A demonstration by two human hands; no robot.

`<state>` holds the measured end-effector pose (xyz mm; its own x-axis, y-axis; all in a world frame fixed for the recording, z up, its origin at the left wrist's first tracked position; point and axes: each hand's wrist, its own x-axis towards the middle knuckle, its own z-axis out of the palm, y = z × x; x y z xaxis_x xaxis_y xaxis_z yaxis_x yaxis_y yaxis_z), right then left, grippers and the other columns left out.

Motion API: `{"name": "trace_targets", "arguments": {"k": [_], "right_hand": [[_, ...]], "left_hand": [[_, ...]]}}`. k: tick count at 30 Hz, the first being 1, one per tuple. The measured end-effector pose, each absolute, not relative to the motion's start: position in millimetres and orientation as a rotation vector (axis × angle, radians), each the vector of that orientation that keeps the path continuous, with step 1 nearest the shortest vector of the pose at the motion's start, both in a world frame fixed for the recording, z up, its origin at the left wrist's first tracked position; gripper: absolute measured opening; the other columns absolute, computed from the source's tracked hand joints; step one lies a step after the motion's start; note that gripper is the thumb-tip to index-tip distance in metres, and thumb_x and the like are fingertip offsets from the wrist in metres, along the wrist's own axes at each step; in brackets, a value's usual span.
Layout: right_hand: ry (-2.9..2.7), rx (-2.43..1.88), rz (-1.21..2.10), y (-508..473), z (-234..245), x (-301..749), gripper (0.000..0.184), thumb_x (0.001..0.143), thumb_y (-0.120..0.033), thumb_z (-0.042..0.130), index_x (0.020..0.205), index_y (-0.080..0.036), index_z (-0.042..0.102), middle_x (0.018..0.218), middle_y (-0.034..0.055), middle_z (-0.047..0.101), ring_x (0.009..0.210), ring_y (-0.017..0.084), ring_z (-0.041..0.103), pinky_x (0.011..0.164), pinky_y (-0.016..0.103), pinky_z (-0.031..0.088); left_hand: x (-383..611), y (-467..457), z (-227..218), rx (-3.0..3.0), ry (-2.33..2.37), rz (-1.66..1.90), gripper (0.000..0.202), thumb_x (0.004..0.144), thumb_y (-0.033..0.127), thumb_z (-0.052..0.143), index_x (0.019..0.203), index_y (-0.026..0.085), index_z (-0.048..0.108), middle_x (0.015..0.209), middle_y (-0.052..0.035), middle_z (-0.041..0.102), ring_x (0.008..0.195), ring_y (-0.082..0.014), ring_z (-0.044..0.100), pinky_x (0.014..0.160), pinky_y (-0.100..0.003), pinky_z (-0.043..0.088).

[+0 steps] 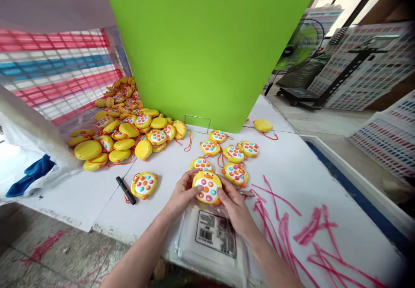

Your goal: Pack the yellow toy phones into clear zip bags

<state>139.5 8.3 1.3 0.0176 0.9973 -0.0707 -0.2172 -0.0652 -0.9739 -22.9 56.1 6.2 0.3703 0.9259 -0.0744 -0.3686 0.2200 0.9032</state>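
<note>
My left hand [182, 193] and my right hand [236, 206] both grip one yellow duck-shaped toy [207, 187] with coloured round buttons, face up, held just above a stack of clear plastic bags [214, 236] with a barcode label. The fingers of each hand curl round the toy's sides. Several more of the same toys [234, 154] lie just beyond my hands. One lone toy [144, 184] rests to the left beside a black marker [126, 190].
A large heap of yellow toys [126, 126] spills from a plastic sack at back left. A green board [207, 50] stands upright behind. Red ties [285, 223] are scattered on the white table [308, 171] at the right. A fan [300, 46] and crates stand beyond.
</note>
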Motion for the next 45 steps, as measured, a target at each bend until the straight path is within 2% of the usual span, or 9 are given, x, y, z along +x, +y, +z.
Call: {"name": "trace_targets", "arguments": {"k": [5, 10, 13, 17, 26, 31, 35, 41, 45], "right_hand": [[-1.024, -1.128, 1.395, 5, 6, 137, 0.070, 0.082, -0.048, 0.059, 0.144, -0.032, 0.028, 0.144, 0.0072, 0.039, 0.112, 0.029, 0.056, 0.070, 0.037, 0.060], [-1.120, -1.176, 1.233, 3, 7, 135, 0.070, 0.083, -0.043, 0.060, 0.144, -0.031, 0.028, 0.145, 0.0054, 0.038, 0.125, 0.027, 0.045, 0.098, 0.040, 0.047], [-1.170, -1.157, 1.237, 4, 5, 138, 0.067, 0.084, -0.043, 0.059, 0.143, -0.031, 0.030, 0.145, 0.0042, 0.039, 0.128, 0.025, 0.042, 0.103, 0.040, 0.042], [-1.173, -1.194, 1.257, 5, 2, 140, 0.057, 0.088, -0.047, 0.051, 0.140, -0.030, 0.036, 0.141, 0.0044, 0.044, 0.128, 0.025, 0.043, 0.101, 0.040, 0.043], [-1.141, -1.179, 1.288, 2, 8, 133, 0.055, 0.090, -0.052, 0.045, 0.138, -0.028, 0.038, 0.140, 0.0045, 0.046, 0.134, 0.024, 0.034, 0.106, 0.040, 0.039], [-1.062, -1.106, 1.399, 1, 11, 132, 0.056, 0.087, -0.051, 0.051, 0.137, -0.030, 0.037, 0.132, 0.0068, 0.050, 0.114, 0.027, 0.055, 0.078, 0.037, 0.058], [-1.021, -1.144, 1.423, 3, 7, 130, 0.057, 0.081, -0.048, 0.060, 0.132, -0.030, 0.041, 0.117, 0.0069, 0.057, 0.088, 0.025, 0.064, 0.056, 0.034, 0.059], [-1.156, -1.147, 1.202, 5, 5, 131, 0.042, 0.085, -0.042, 0.057, 0.122, -0.025, 0.049, 0.112, 0.0057, 0.060, 0.105, 0.025, 0.058, 0.088, 0.039, 0.052], [-1.260, -1.141, 1.190, 6, 3, 131, 0.051, 0.082, -0.041, 0.061, 0.128, -0.025, 0.045, 0.123, 0.0060, 0.056, 0.113, 0.024, 0.054, 0.094, 0.037, 0.048]], "left_hand": [[-22, 53, 3, 0.934, 0.592, 0.930, 0.060, 0.073, 0.028, 0.072, 0.127, 0.022, 0.047, 0.128, -0.0099, 0.053, 0.110, -0.0253, 0.054, 0.093, -0.038, 0.045], [-20, 48, 7, 1.042, 0.568, 0.863, 0.088, 0.063, 0.030, 0.081, 0.137, 0.023, 0.035, 0.129, -0.0117, 0.051, 0.113, -0.0278, 0.053, 0.095, -0.040, 0.043], [-18, 46, 8, 1.131, 0.621, 0.846, 0.109, 0.054, 0.027, 0.087, 0.143, 0.024, 0.024, 0.129, -0.0127, 0.050, 0.107, -0.0273, 0.055, 0.090, -0.039, 0.047], [-17, 45, 7, 1.155, 0.645, 0.807, 0.106, 0.060, 0.035, 0.083, 0.144, 0.024, 0.020, 0.123, -0.0123, 0.053, 0.094, -0.0230, 0.060, 0.080, -0.035, 0.051], [-18, 43, 7, 1.325, 0.779, 0.905, 0.093, 0.063, 0.033, 0.081, 0.140, 0.021, 0.029, 0.122, -0.0098, 0.053, 0.101, -0.0226, 0.056, 0.084, -0.033, 0.049], [-24, 44, 3, 1.269, 0.636, 0.838, 0.085, 0.076, 0.045, 0.069, 0.144, 0.022, 0.022, 0.119, -0.0107, 0.055, 0.096, -0.0226, 0.059, 0.081, -0.034, 0.050], [-27, 46, 1, 1.327, 0.638, 0.828, 0.068, 0.085, 0.047, 0.057, 0.142, 0.022, 0.029, 0.125, -0.0104, 0.054, 0.106, -0.0241, 0.056, 0.091, -0.037, 0.045], [-25, 44, 0, 1.395, 0.668, 0.852, 0.111, 0.055, 0.038, 0.086, 0.145, 0.022, 0.023, 0.133, -0.0134, 0.048, 0.117, -0.0311, 0.050, 0.100, -0.041, 0.041], [-26, 45, 0, 1.396, 0.667, 0.879, 0.116, 0.055, 0.032, 0.087, 0.146, 0.024, 0.017, 0.135, -0.0137, 0.046, 0.117, -0.0308, 0.051, 0.099, -0.042, 0.042]]}}
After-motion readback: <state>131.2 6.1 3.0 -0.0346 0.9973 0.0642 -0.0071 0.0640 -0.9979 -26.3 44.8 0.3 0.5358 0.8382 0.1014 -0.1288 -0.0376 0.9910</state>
